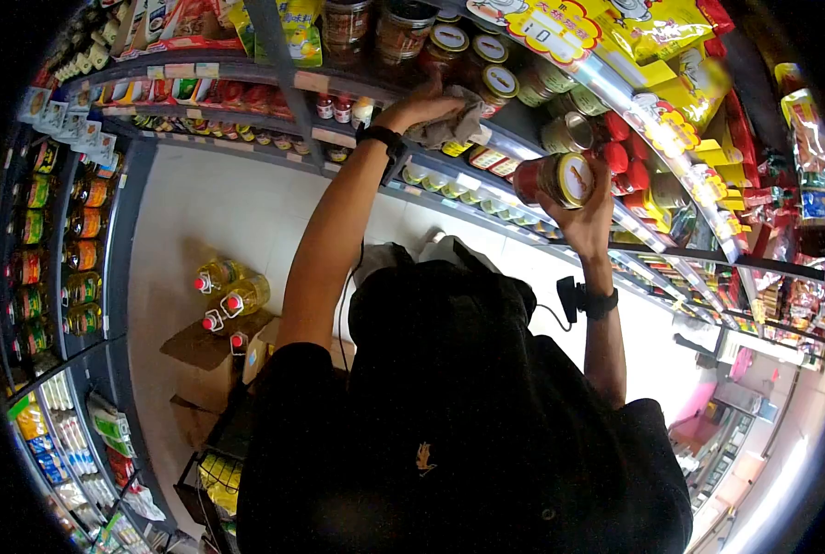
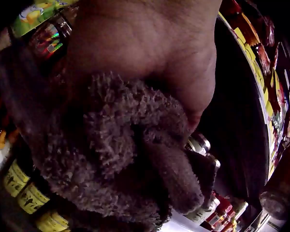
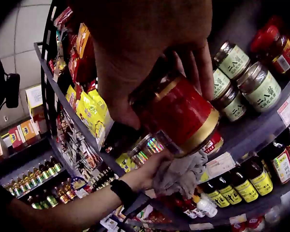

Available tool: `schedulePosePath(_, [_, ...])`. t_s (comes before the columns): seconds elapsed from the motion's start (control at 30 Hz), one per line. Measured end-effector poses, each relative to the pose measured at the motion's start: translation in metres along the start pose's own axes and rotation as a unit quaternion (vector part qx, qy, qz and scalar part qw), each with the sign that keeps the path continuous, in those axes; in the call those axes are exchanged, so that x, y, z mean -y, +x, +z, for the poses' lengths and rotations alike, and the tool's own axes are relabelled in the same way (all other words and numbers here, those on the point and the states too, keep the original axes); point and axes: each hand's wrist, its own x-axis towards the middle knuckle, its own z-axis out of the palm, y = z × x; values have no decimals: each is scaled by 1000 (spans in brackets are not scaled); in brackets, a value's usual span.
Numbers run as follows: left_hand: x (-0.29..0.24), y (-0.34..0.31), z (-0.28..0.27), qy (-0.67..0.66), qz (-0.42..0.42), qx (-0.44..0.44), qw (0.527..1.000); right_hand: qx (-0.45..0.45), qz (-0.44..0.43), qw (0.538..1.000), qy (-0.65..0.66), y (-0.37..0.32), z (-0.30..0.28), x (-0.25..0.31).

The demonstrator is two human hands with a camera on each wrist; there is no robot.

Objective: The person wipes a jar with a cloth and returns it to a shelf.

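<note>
Dark grey metal shelf [image 3: 241,140], stocked with jars. Left hand [image 1: 417,109], at shelf's edge: clamped on crumpled grey terry cloth [image 1: 457,127], fingertips hidden. Right hand [image 1: 585,217], before shelf: fingers and thumb clamped round red-labelled glass jar [image 1: 543,181], white-and-gold lid.

1. The left hand [image 1: 421,111] holds a grey cloth [image 1: 456,122] by the shelf edge [image 1: 516,146], near lidded jars [image 1: 497,83].
2. The right hand [image 1: 591,218] grips a jar [image 1: 540,179] with a pale, gold-rimmed lid [image 1: 575,179].
3. Bottles of yellow liquid [image 1: 250,294] are beside a cardboard box [image 1: 202,377] on the floor [image 1: 174,189].
</note>
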Motion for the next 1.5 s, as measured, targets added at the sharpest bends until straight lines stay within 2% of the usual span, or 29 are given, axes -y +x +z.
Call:
schedulePosePath(0.07, [-1, 0, -2, -29, -55, 20, 998, -8, 6, 1000, -15, -4, -2, -2])
schedulePosePath(0.1, [-3, 3, -5, -27, -52, 10, 998, -15, 8, 999, 34, -5, 0, -7])
schedulePosePath(0.17, [3, 4, 6, -26, -25, -25, 999, -10, 13, 999, 42, -5, 2, -14])
schedulePosePath(0.2, [7, 7, 7, -37, -43, 2, 998, -10, 13, 999, 42, -6, 5, -18])
schedulePosePath(0.33, [1, 5, 4, -17, -19, -14, 1000, 2, 9, 998, 68, 2, 10, -20])
schedulePosePath(0.4, [-6, -3, 1, -57, -39, -2, 998, 7, 14, 997, 81, 5, 9, -9])
schedulePosePath(0.6, [17, 15, 9, -47, -11, -28, 998, -14, -22, 999, 41, 37, 20, -5])
schedulePosePath(0.7, [27, 17, 10, -60, -26, -13, 998, -16, -31, 999, 27, 58, 25, 10])
schedulePosePath(0.73, [30, 10, 10, -61, -28, -13, 998, -10, -50, 999, 16, 70, 27, 14])
schedulePosePath(0.8, [36, -17, 10, -118, 63, -91, 987, -7, -67, 997, 25, 85, 34, 22])
schedulePosePath(0.9, [34, -70, -4, -140, 15, -69, 988, -12, -133, 991, 13, 115, 54, 22])
schedulePosePath(0.93, [36, -92, -1, -165, -14, -75, 983, 30, -84, 995, 34, 124, 60, 26])
schedulePosePath(0.97, [44, -109, 0, -191, -48, -84, 977, 37, -115, 992, 18, 147, 78, 26])
schedulePosePath(1.0, [45, -111, -3, -184, -53, -54, 980, 31, -112, 993, -17, 151, 80, 21])
schedulePosePath(1.07, [40, -131, -4, -213, -51, -69, 973, 30, -126, 986, -102, 162, 95, 21])
schedulePosePath(1.1, [37, -137, -5, -208, -65, -73, 973, 82, -71, 982, -156, 169, 99, 21])
schedulePosePath(1.23, [29, -141, -6, -195, -92, -69, 974, 100, -87, 974, -184, 177, 118, 24])
schedulePosePath(1.3, [47, -130, 9, -156, -22, -120, 980, 111, -90, 973, -181, 180, 124, 26])
schedulePosePath(1.33, [50, -122, 8, -123, -16, -88, 988, 107, -80, 972, -192, 182, 131, 23])
schedulePosePath(1.4, [54, -111, 12, -130, 10, -80, 988, 103, -68, 972, -202, 186, 142, 14])
schedulePosePath(1.43, [49, -107, 13, -138, 36, -73, 987, 80, -82, 963, -243, 185, 146, 11])
schedulePosePath(1.5, [35, -99, 11, -106, 33, -55, 992, 57, -93, 953, -284, 186, 152, 10])
